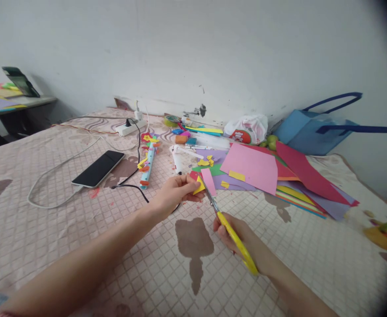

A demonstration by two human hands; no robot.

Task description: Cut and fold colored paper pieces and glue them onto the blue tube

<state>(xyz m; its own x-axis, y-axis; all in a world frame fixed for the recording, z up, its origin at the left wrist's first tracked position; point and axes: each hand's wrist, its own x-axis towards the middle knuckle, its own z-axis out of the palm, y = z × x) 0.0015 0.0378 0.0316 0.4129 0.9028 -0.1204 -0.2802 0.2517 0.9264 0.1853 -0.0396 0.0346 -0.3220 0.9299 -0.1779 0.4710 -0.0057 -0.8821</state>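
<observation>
My left hand [182,188] pinches a small piece of yellow paper [199,186] between thumb and fingers, above the table cloth. In my right hand [234,233] is a pair of scissors [234,235] with yellow handles. Their metal blades reach up to the right edge of the yellow paper; whether they are parted I cannot tell. Just beyond the hands lie a pink strip [208,181], small yellow scraps [208,161] and purple and green sheets. A light blue paper strip [149,163] decorated with coloured pieces lies left of my left hand.
A phone [98,169] with a white cable lies at left, near a power strip [130,127]. Coloured sheets [251,166] are piled at right. Behind them are a plastic bag [248,129], green fruit [272,142] and a blue bag [312,132] against the wall.
</observation>
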